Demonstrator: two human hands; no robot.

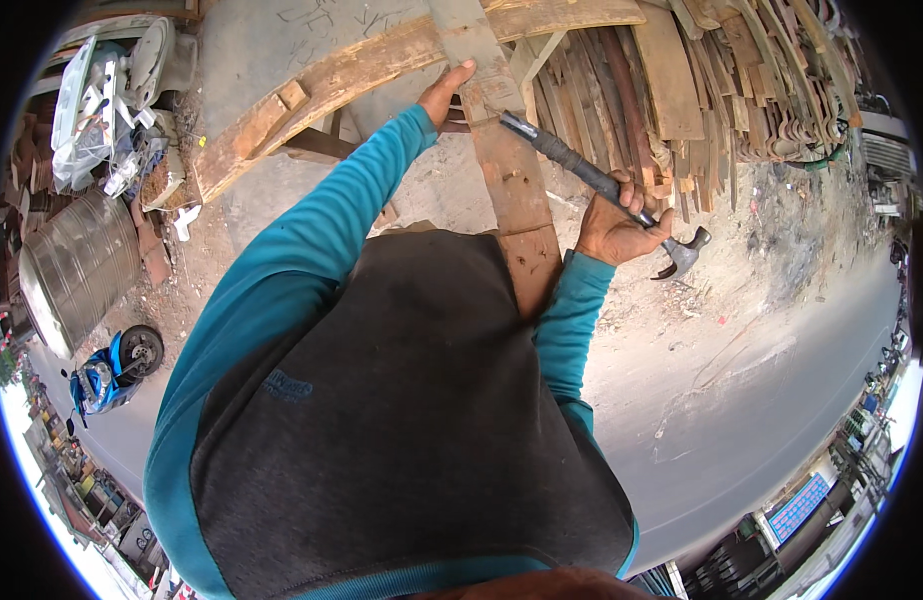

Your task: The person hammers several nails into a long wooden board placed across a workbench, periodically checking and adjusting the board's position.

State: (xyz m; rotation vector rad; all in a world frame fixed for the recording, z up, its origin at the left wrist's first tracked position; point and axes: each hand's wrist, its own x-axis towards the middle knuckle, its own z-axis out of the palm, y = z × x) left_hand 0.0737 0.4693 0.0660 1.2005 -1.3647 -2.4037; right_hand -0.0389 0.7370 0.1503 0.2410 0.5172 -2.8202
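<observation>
A long worn wooden plank (512,178) runs from the far bench toward my waist, with nail marks and dark spots on its face. My left hand (444,98) grips its left edge, the thumb on top and the other fingers mostly hidden. To the plank's right, my right hand (622,226) is wrapped round a claw hammer (560,155) close to its head. The hammer's dark, tape-like grip points up and left, its end over the plank's right side. Its metal claw head sticks out beyond my hand at the lower right.
The far bench has a thick wooden beam (357,75) along its near edge and a grey top (282,40). Stacked boards (672,70) stand at the far right. On the left are a metal drum (80,262), plastic-wrapped parts (87,115) and a blue motorbike (107,375). A road (742,440) lies to the right.
</observation>
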